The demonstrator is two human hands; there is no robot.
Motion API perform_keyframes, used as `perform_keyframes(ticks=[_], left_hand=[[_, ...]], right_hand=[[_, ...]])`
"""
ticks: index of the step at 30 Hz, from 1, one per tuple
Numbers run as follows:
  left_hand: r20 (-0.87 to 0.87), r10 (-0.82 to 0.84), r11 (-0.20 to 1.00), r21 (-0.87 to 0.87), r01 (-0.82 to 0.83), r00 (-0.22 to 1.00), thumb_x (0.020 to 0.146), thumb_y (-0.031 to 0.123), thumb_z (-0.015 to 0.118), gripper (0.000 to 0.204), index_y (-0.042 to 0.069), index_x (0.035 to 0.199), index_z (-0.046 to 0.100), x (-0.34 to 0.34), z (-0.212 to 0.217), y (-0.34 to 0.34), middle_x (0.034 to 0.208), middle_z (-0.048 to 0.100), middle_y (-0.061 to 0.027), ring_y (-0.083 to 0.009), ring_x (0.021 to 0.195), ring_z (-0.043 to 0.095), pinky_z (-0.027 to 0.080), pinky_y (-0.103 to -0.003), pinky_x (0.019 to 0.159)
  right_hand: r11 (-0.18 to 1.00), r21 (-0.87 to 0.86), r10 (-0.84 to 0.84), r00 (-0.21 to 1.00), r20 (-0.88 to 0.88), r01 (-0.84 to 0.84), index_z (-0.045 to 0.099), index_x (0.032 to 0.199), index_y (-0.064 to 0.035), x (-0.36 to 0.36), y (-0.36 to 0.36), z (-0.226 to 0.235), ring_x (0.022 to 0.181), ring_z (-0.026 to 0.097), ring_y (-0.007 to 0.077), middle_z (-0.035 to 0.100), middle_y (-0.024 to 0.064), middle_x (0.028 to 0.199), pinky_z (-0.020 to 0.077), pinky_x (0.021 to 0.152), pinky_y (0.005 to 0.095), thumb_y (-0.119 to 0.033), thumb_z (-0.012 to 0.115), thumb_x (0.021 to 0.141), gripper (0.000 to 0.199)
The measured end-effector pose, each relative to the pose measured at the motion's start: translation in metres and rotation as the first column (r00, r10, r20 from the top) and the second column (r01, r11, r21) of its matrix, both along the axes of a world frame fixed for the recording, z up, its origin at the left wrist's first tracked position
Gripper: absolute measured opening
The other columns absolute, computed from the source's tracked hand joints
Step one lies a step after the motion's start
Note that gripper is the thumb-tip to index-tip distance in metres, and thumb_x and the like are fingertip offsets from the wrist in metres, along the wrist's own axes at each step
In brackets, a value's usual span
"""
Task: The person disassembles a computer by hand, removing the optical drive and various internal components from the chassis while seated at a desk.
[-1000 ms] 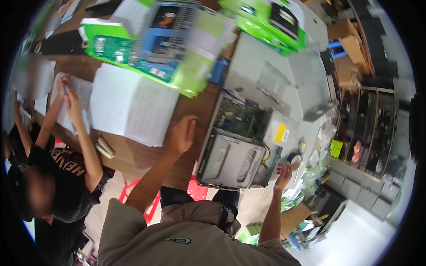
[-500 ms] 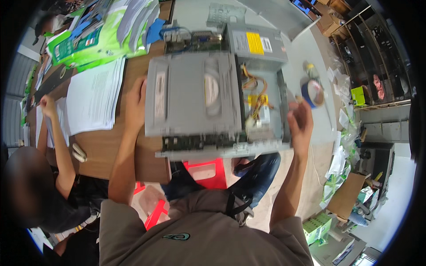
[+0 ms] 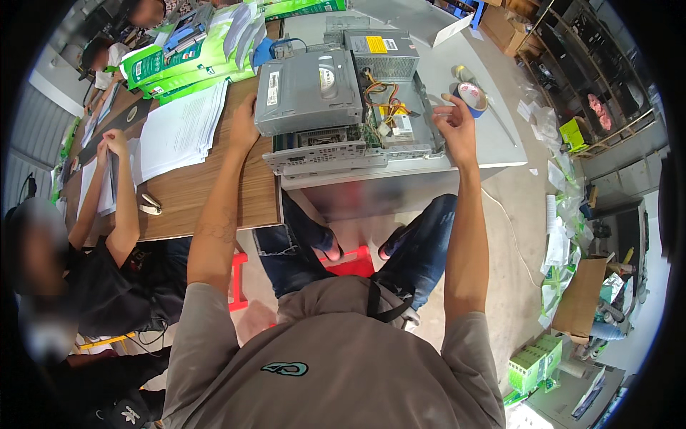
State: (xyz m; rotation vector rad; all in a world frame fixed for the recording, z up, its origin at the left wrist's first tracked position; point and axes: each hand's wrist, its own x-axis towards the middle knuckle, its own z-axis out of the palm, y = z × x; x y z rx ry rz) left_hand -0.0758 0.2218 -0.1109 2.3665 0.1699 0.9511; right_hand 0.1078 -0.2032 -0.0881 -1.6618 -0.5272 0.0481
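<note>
An opened desktop computer case (image 3: 318,161) lies flat on the grey table near its front edge. A grey drive bay (image 3: 304,89) covers its left part, and a metal power supply (image 3: 379,64) sits at the back. Yellow and red cables (image 3: 380,89) run through the open right side. My left hand (image 3: 244,125) is against the case's left side, its fingertips partly hidden there. Just off the right edge, my right hand (image 3: 457,129) is raised with fingers bent and apart, holding nothing. A blue roll of tape (image 3: 471,99) stands right behind it.
The grey table (image 3: 493,146) adjoins a brown wooden table (image 3: 207,207) bearing paper stacks (image 3: 179,132), green packs (image 3: 193,68) and a stapler (image 3: 150,205). Another person (image 3: 107,250) sits at the left, hands together. A red stool (image 3: 350,263) is below me. Shelves (image 3: 593,79) stand right.
The whole view has shifted, showing more floor and legs. The case has moved back, so the grey table's front edge now shows before it. Both my hands stay beside the case.
</note>
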Motion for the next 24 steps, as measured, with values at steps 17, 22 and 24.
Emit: perform_keyframes(ticks=[17,22,24], left_hand=[[-0.024,0.066,0.952,-0.298,-0.07,0.998,0.103,0.023,0.048,0.03,-0.002,0.104,0.064,0.004,0.008,0.008,0.084,0.067,-0.0127,-0.0218,0.075,0.062,0.047,-0.033,0.07],[0.034,-0.132,0.469,-0.878,0.093,0.991,0.105,0.045,0.04,0.055,-0.003,0.123,0.058,-0.013,0.045,-0.016,0.098,0.066,-0.0052,-0.013,0.085,0.06,0.045,-0.028,0.073],[0.038,-0.219,0.391,-0.912,0.123,0.975,0.101,0.058,0.039,0.072,-0.005,0.137,0.048,-0.019,0.063,-0.027,0.119,0.062,-0.0106,-0.018,0.105,0.059,0.045,-0.031,0.09]], right_hand=[[1.0,-0.007,-0.021,1.0,-0.004,0.021,0.053,0.13,-0.0028,-0.003,0.005,0.005,0.075,0.053,0.0045,0.065,0.0003,0.093,0.0433,0.068,0.0194,0.001,0.069,0.085,0.048],[1.0,-0.011,-0.026,1.0,-0.001,0.026,0.053,0.129,-0.0024,-0.001,0.001,0.003,0.076,0.054,0.0053,0.065,0.0017,0.094,0.0435,0.067,0.0208,0.001,0.068,0.084,0.047],[0.999,0.025,-0.036,0.999,-0.003,0.036,0.053,0.127,-0.0024,-0.003,0.004,0.005,0.073,0.054,0.0057,0.065,0.0025,0.094,0.0425,0.064,0.0214,0.0,0.069,0.083,0.046]])
